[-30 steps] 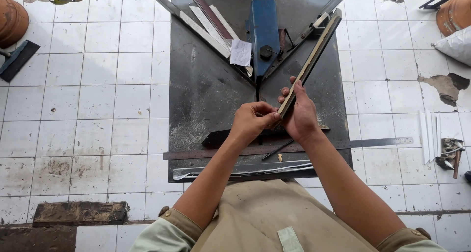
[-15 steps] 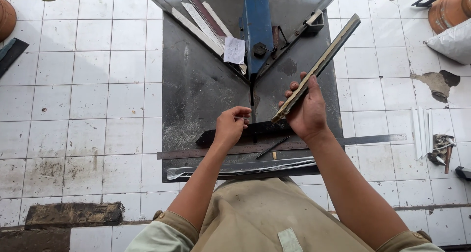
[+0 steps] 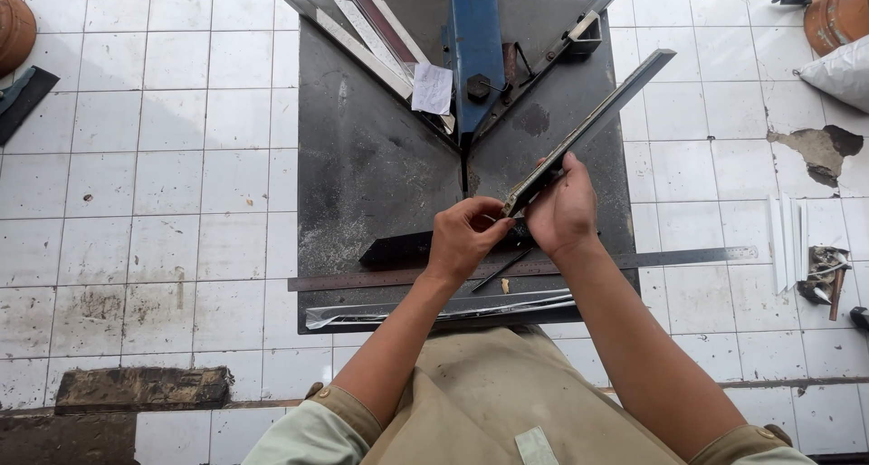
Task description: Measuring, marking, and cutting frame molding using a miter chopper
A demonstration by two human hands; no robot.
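A dark metal table (image 3: 380, 166) fills the frame's centre on white floor tiles (image 3: 163, 202); a long steel ruler (image 3: 688, 258) and a black bar (image 3: 398, 248) lie along its lower edge.

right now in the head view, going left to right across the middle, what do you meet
bare white floor tiles → dark metal work plate → left hand → right hand holding the long metal strip → white strips on the floor → small tool pile
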